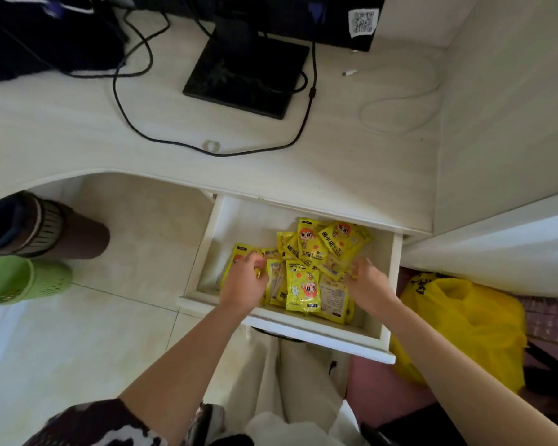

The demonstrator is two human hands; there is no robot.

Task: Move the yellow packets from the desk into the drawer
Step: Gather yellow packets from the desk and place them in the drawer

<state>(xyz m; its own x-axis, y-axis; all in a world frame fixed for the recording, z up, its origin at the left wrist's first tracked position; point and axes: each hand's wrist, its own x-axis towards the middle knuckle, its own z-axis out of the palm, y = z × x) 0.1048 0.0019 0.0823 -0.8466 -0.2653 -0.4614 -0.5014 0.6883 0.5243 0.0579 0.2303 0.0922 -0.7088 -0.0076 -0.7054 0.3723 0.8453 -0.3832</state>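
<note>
Hands [244,280] [366,280] cover packets [303,284]; fingertips blurred.

A pale tiled floor [116,317] is seen below, evenly lit. A brown bin [45,226] and a green basket [23,278] are set on it at the left; a cream wall panel [509,107] is seen at right.

Head camera, sole view: I am looking steeply down and forward from standing height, wide-angle. It is taking in the desk [78,130] top at the upper edge, the open drawer [303,329] at centre, close below, and my forearms entering from the bottom edge.
</note>
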